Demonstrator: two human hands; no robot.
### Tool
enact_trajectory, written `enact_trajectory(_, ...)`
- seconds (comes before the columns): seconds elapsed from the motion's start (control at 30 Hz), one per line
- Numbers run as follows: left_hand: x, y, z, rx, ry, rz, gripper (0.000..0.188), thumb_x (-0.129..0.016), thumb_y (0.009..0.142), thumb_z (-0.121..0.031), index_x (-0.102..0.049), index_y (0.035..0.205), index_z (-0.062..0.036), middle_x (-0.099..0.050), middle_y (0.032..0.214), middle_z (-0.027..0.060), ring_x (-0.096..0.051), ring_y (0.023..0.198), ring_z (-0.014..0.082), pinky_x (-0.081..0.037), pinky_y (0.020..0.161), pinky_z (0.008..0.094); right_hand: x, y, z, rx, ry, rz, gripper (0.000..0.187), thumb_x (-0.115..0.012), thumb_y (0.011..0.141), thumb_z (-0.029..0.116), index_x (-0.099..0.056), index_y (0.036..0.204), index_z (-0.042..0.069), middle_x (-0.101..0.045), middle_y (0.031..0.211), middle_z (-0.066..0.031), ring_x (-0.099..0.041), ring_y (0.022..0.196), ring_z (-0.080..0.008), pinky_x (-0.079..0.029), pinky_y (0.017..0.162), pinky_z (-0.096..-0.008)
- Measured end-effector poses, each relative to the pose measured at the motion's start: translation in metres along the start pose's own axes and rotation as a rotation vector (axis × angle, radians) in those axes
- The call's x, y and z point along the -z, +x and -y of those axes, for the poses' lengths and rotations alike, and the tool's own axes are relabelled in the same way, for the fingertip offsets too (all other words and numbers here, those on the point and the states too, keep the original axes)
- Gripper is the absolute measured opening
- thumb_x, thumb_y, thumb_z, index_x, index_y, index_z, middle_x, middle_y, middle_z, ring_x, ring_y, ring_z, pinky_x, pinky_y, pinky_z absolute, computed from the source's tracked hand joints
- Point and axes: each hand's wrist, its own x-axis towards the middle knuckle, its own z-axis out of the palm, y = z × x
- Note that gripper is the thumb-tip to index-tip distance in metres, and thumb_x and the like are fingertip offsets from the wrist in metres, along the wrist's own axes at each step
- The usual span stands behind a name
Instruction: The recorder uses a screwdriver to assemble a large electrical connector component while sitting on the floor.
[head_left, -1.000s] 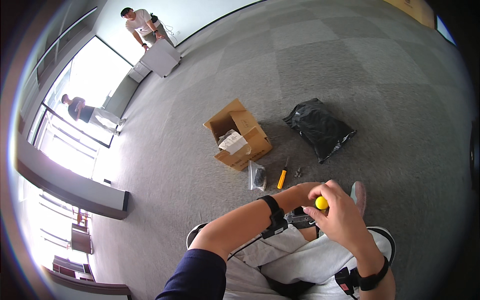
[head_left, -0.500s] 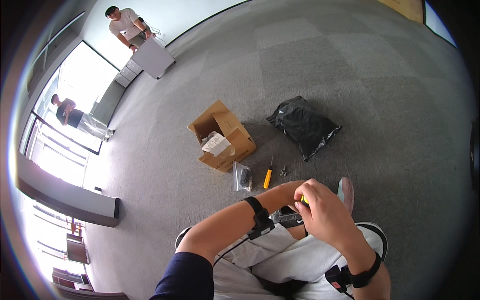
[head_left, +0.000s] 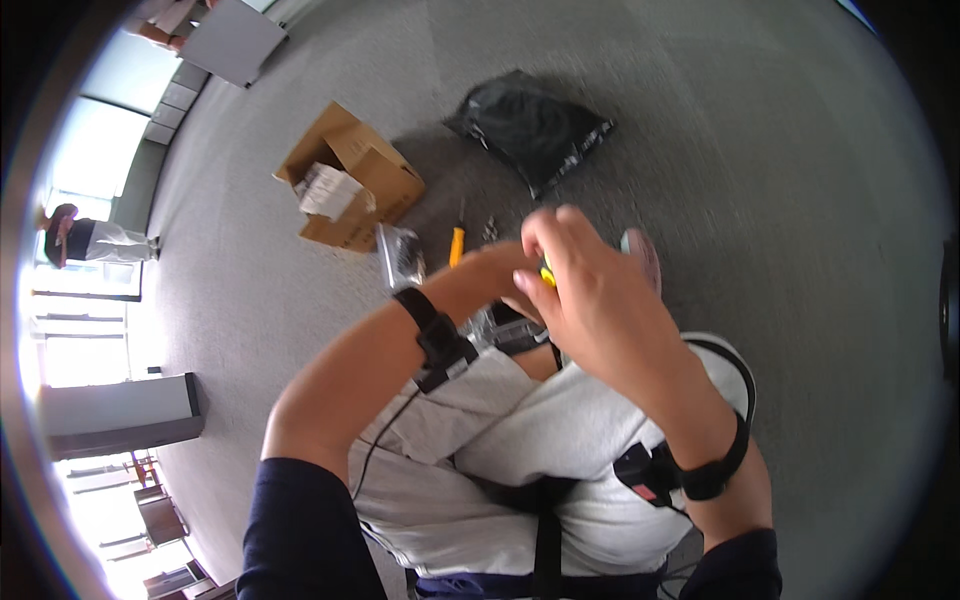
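In front of my crossed legs, my right hand (head_left: 585,285) is closed, its fingers curled round a small yellow-and-black handle (head_left: 547,273). Only a bit of that handle shows between thumb and fingers. My left hand (head_left: 508,272) lies just behind and under the right, close against it. Its fingers are hidden, so I cannot see what they grip. Below the hands, a dark piece with a metallic edge (head_left: 515,328) shows partly near my lap. Just beyond the left wrist, a screwdriver (head_left: 457,245) with an orange-yellow handle lies on the carpet.
A clear bag of dark parts (head_left: 401,258) lies beside an open cardboard box (head_left: 390,190). Small metal pieces (head_left: 490,229) sit near the screwdriver. A black plastic package (head_left: 530,125) lies farther off. Two people stand at the far left, one by a grey cabinet (head_left: 232,42).
My view has tilted down and shifted, so box, package and floor items appear higher and more to the left. Both hands stay together, the right still round the yellow-and-black handle.
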Motion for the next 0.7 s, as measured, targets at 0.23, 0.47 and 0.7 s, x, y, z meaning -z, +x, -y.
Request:
enact_trajectory(0.23, -0.024, 0.018, -0.072, -0.074, 0.57, 0.215, 0.012, -0.064, 0.086, -0.018, -0.054, 0.085, -0.0108, -0.051, 0.089, 0.0056, -0.057, 0.088, 0.0136, -0.046, 0.074, 0.0288, 0.007, -0.005, -0.004, -0.037, 0.091, -0.05, 0.027, -0.066, 0.078, 0.001, -0.049, 0.099, -0.001, -0.055, 0.097, -0.0167, -0.066, 0.076, -0.0366, -0.055, 0.066, -0.0424)
enact_trajectory(0.47, -0.019, 0.025, -0.069, -0.094, 0.581, 0.193, 0.012, -0.064, 0.085, -0.018, -0.054, 0.086, -0.0105, -0.052, 0.089, 0.0057, -0.058, 0.088, 0.0138, -0.047, 0.074, 0.0288, -0.002, -0.007, -0.004, -0.06, -0.013, -0.029, 0.026, -0.068, 0.084, 0.018, -0.052, 0.104, 0.011, -0.059, 0.094, -0.0029, -0.063, 0.075, -0.0231, -0.038, 0.075, -0.0416)
enact_trajectory(0.7, -0.016, 0.021, -0.07, -0.11, 0.593, 0.169, 0.012, -0.064, 0.085, -0.017, -0.055, 0.086, -0.0102, -0.053, 0.089, 0.0058, -0.058, 0.088, 0.0139, -0.047, 0.074, 0.0287, 0.006, -0.005, -0.003, -0.082, 0.098, 0.029, 0.025, -0.063, 0.089, 0.022, -0.048, 0.105, 0.011, -0.06, 0.091, -0.0043, -0.062, 0.069, -0.0262, -0.04, 0.075, -0.0418)
